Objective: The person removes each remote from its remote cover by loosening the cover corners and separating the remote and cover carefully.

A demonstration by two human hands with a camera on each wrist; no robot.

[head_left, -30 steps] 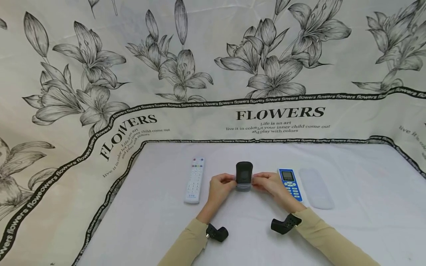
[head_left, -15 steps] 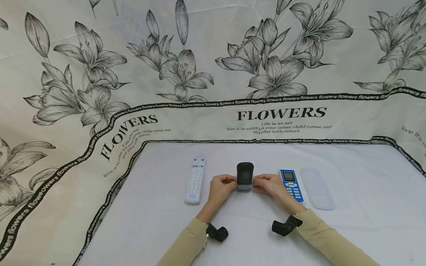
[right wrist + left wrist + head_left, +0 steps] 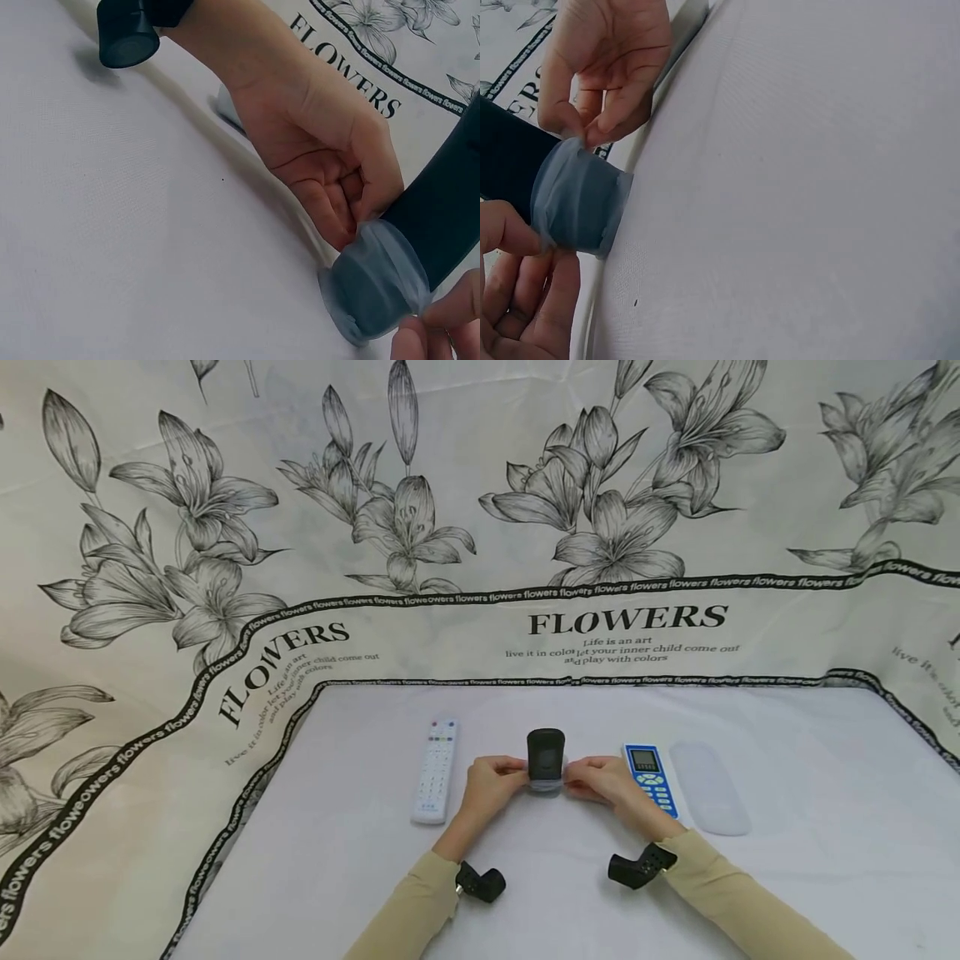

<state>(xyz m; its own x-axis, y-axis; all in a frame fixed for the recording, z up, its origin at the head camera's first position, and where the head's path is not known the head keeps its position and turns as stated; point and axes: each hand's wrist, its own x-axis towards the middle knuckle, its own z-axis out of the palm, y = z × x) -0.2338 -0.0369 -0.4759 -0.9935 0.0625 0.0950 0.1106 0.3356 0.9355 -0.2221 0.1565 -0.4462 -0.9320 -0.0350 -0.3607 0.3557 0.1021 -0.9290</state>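
Black, long axis roughly upright, the handset (image 3: 545, 753) I watch is between the left hand (image 3: 491, 787) and right hand (image 3: 606, 782), neither clearly nearer, both pinching the translucent sleeve (image 3: 591, 206) around its lower end.

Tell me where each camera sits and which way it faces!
Head: on the head, facing forward and down at the black device; left hand, right hand, sleeves show.
Left wrist: worn there, facing the clear wrap; both hands show.
Right wrist: worn there, facing the wrap too; both hands show.
Shared: both wrist views show wrap around the device.
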